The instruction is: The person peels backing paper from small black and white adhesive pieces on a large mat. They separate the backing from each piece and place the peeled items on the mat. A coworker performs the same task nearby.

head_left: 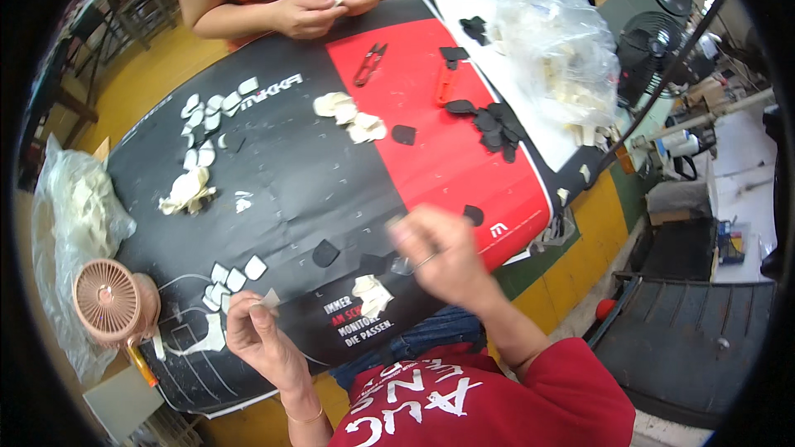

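Observation:
My left hand (263, 339) is closed in a pinch on a small white piece (271, 298), just above the near edge of the dark mat. To the right, my right hand (447, 252) hangs over the mat with its fingers drawn together. Motion blurs its fingertips, and what they hold, if anything, cannot be made out. Between the hands lie a small pile of cream pieces (372, 295) and a black rounded piece (325, 253). Several white pieces with dark edges (235, 280) lie beyond my left hand.
Across the table a person's hands (327, 10) pinch a small pale piece. Thread snips (370, 64) lie on the red area, near black pieces (497, 127) and cream pieces (349, 116). A pink fan (108, 296) stands at left; plastic bags (556, 41) bulge at both sides.

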`<state>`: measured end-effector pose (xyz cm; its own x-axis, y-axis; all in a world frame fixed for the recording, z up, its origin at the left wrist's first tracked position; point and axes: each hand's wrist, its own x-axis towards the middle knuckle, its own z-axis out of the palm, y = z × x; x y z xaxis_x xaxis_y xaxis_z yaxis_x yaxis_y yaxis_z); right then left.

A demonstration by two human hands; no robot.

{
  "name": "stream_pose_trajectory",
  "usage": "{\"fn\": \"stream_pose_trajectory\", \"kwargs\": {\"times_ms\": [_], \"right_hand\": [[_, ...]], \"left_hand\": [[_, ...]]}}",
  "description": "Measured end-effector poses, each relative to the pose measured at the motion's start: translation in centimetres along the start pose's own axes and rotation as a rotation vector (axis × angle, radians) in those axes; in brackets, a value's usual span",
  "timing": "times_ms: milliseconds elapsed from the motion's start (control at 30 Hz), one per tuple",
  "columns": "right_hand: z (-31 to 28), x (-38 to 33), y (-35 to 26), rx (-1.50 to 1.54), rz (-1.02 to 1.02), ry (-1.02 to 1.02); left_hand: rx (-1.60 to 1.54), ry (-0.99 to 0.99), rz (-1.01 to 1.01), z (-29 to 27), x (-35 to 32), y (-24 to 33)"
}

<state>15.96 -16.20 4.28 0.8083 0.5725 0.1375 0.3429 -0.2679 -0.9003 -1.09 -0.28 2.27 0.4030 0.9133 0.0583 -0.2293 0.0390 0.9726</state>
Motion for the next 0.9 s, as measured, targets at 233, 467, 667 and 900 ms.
{"fn": "stream_pose_trajectory", "kwargs": {"times_ms": [233,467,667,900], "right_hand": [[-6.3,1.7,4.0,-0.875,0.307,0.221],[-2.1,-0.7,-0.2,0.278,0.268,-0.376],[1.1,1.3,-1.8,0.398,0.293,-0.981],[2.0,2.9,-1.6,0.486,0.462,-1.049]], "left_hand": [[0.637,-0.622,0.693,-0.6,-0.1,1.0],[0.524,-0.595,1.114,0.6,0.4,-0.1],[0.516,-0.714,1.141,-0.9,1.2,-0.4],[0.593,-0.734,1.203,-2.3,2.4,-1.1]]}}
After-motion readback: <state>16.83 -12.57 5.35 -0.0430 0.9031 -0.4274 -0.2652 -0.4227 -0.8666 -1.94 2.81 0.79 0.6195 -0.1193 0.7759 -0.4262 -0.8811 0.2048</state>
